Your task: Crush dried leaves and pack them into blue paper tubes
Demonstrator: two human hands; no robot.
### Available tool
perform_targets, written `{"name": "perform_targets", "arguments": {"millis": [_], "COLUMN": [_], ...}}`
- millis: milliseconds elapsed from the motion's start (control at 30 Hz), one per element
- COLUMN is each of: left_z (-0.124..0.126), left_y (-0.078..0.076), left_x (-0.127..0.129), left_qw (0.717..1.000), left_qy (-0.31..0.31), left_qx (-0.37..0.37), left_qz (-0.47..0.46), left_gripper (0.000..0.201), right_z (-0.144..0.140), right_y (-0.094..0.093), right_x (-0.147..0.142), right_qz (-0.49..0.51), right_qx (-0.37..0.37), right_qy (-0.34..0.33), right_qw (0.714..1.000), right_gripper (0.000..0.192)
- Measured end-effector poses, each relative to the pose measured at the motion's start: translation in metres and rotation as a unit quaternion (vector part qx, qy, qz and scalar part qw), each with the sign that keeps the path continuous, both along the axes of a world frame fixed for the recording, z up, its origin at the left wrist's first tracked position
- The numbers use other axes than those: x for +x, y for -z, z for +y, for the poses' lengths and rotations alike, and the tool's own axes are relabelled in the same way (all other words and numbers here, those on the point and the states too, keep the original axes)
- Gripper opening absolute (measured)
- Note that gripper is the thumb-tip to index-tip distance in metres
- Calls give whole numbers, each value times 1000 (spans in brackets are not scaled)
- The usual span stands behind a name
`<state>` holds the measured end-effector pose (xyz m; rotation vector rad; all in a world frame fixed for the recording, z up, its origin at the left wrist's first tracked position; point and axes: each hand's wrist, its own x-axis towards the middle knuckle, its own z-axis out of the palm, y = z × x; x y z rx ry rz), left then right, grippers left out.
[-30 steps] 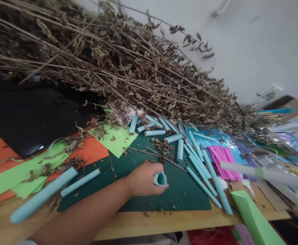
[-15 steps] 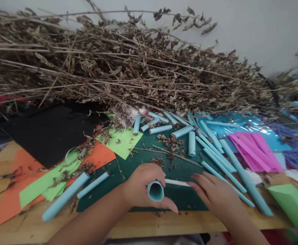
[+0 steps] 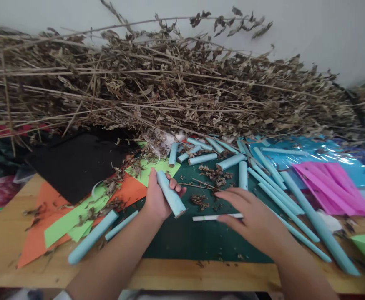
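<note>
My left hand (image 3: 160, 198) is wrapped round a short light-blue paper tube (image 3: 170, 193), tilted with its lower end toward the right. My right hand (image 3: 247, 212) is over the dark green mat (image 3: 176, 241), thumb and fingers apart. A thin white stick (image 3: 205, 218) passes beneath its thumb; whether the thumb presses on it I cannot tell. The fingertips are close to a small heap of crumbled dry leaves (image 3: 213, 177). Several short light-blue tubes (image 3: 202, 158) lie at the back of the mat, and long ones (image 3: 279, 198) slant along its right side.
Bundled dried stalks (image 3: 169, 83) fill the back against the wall. Black (image 3: 82, 162), orange (image 3: 41, 221) and green paper (image 3: 76, 212) lie left, beside two loose blue tubes (image 3: 93, 237). Folded pink paper (image 3: 334, 187) and a shiny blue packet (image 3: 320, 156) are at right. The wooden table edge (image 3: 201, 275) runs along the front.
My left hand has moved up and left with the blue tube, whose open end faced me before. My right hand has opened over the white stick, which now lies lower on the mat.
</note>
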<state>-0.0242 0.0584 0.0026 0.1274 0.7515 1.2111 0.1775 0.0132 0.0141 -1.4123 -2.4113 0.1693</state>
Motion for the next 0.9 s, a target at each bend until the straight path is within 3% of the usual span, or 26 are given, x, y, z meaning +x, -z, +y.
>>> {"name": "perform_targets", "arguments": {"millis": [133, 267, 533, 900], "left_z": [-3, -4, -6, -8], "left_y": [1, 3, 4, 6], "left_x": [0, 2, 5, 9], "left_qw": [999, 997, 999, 999], "left_qy": [48, 68, 28, 25], "left_qx": [15, 17, 7, 25], "left_qz": [-10, -21, -17, -30], "left_gripper": [48, 49, 45, 42], "right_z": [5, 10, 13, 11], "right_y": [-7, -5, 9, 24], "right_x": [-46, -68, -72, -76], "right_qz": [-14, -21, -13, 17], "right_qx": [-29, -40, 34, 107], "right_qy": [-120, -173, -183, -186], "right_qw": [992, 984, 982, 977], "right_gripper": [54, 56, 47, 43]}}
